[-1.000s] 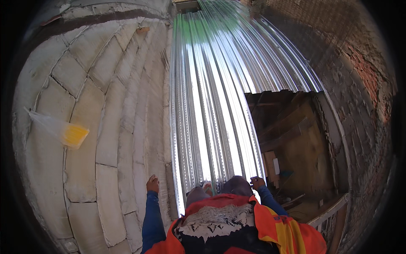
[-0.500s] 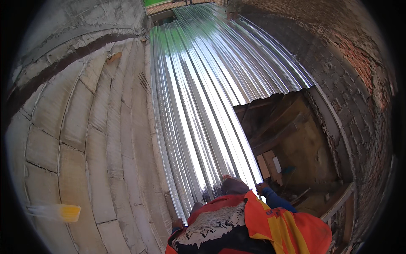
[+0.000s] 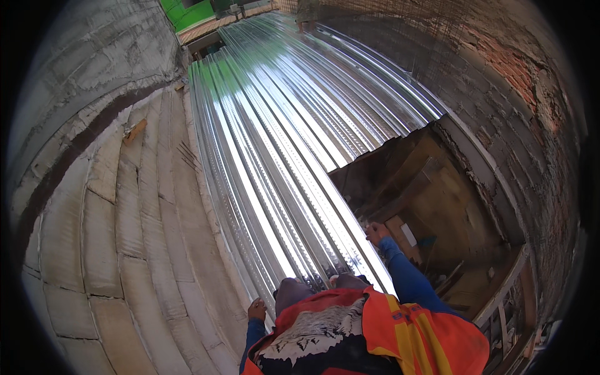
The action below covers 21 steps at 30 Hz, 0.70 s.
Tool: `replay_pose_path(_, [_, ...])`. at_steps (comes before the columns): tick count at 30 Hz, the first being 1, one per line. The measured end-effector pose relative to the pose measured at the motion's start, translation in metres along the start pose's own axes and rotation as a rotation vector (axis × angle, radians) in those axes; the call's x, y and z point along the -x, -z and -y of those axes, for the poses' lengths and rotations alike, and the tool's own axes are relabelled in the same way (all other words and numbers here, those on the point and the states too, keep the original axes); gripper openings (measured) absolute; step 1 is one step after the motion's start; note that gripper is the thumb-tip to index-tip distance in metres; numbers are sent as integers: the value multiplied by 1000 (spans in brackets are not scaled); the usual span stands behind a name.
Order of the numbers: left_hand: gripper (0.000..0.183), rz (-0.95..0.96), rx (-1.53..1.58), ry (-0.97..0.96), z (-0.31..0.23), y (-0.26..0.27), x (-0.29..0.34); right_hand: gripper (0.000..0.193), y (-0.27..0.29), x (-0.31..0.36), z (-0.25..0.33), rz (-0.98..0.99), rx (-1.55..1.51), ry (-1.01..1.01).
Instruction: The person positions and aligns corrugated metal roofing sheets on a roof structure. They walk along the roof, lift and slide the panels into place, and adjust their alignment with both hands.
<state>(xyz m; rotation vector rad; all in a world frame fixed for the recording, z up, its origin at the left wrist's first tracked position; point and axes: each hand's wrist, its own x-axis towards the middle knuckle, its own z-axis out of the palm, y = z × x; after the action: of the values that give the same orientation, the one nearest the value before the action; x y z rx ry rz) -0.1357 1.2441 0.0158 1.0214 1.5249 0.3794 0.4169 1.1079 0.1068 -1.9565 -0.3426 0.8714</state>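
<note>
A long, shiny ribbed metal decking sheet (image 3: 275, 206) stretches away in front of me, with rows of small dimples along its ribs. My right hand (image 3: 376, 232) is at its right edge, fingers curled against the rim beside the opening. At the near left edge, my left hand (image 3: 257, 309) is closed on the sheet's side. My knees (image 3: 292, 291) are bent over the near part of the sheet, and my clothing hides its closest end. The fingertips of both hands are partly hidden.
An open gap (image 3: 431, 200) drops to a lower level on the right, with boards and scraps below. Pale concrete blocks (image 3: 134, 231) line the left. A rough brick wall (image 3: 500, 106) rises at right. A wooden frame (image 3: 509, 294) edges the gap's near side.
My right hand has moved farther forward along the sheet's right edge, its arm stretching out. My left hand is slightly farther forward too. The view has turned, so the sheet slants more.
</note>
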Motion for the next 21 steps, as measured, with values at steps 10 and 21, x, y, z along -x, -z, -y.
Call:
replay_pose_path(10, [34,279,-104,1,-59,42,-130,24,-11,173,-234,-73,300,-454])
replay_pose_path(21, [38,384,-241,42,-61,83,-190,17,-117,258,-198,-194,335,-192])
